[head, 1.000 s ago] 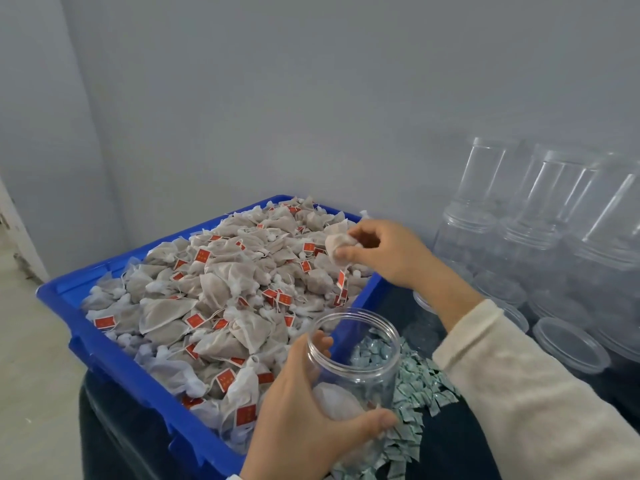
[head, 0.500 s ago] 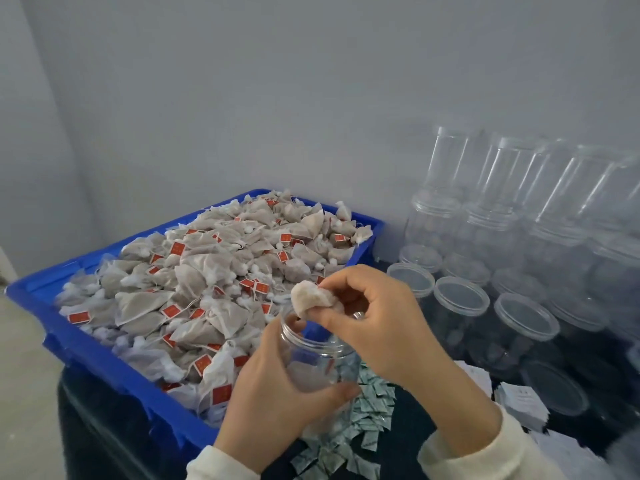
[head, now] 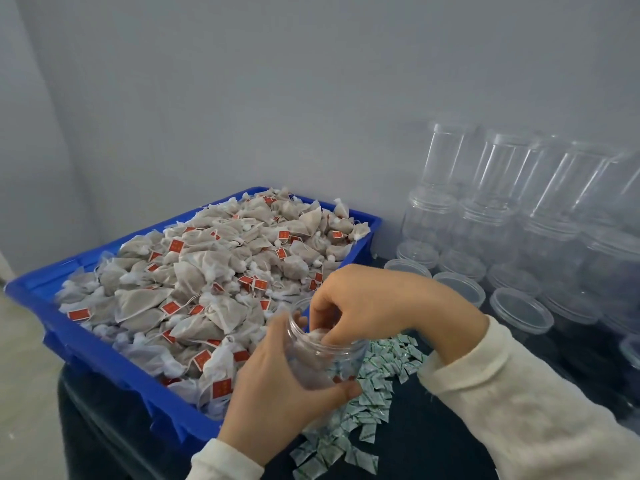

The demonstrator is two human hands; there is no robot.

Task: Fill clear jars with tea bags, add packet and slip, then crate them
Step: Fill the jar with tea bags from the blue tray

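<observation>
Having been carried from the blue tray (head: 104, 344) half a second ago, a tea bag (head: 317, 336) is now pushed into the jar (head: 322, 355) by the right hand (head: 363, 306), fingertips pinched round it. The jar is gripped by the left hand (head: 277, 386) above the packets (head: 367, 386). Filling is judged barely begun.

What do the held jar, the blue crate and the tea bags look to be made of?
Held jar: clear, glossy, probably plastic; the fingers show through it. Blue crate: opaque moulded plastic with ribbed walls. Tea bags: pale translucent mesh, likely nylon or paper.
</observation>
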